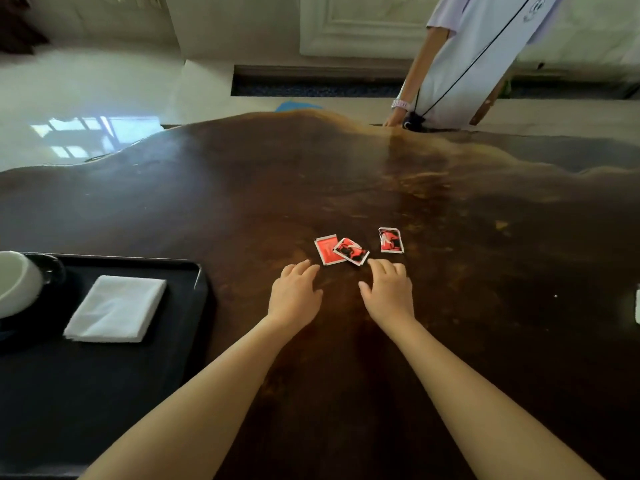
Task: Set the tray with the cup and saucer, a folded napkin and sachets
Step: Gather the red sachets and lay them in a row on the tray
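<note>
Both forearms reach out from the near edge over the dark wooden worktop point(450, 220). Left hand point(294, 292) and right hand point(389, 292) sit palm down side by side, fingers loosely spread, each grip released and holding nothing. Just past the fingertips lie three red sachets: a plain red sachet point(325, 249) with a second sachet point(351, 251) overlapping its right side, and a third sachet point(391, 240) a bit apart to the right. Over on the near left is the black tray point(104, 393), with a folded white napkin point(116, 308) lying flat on it and the white cup point(17, 282) at the left edge, on a dark saucer point(52, 268). At the far side another person point(467, 64) stands by the worktop.
</note>
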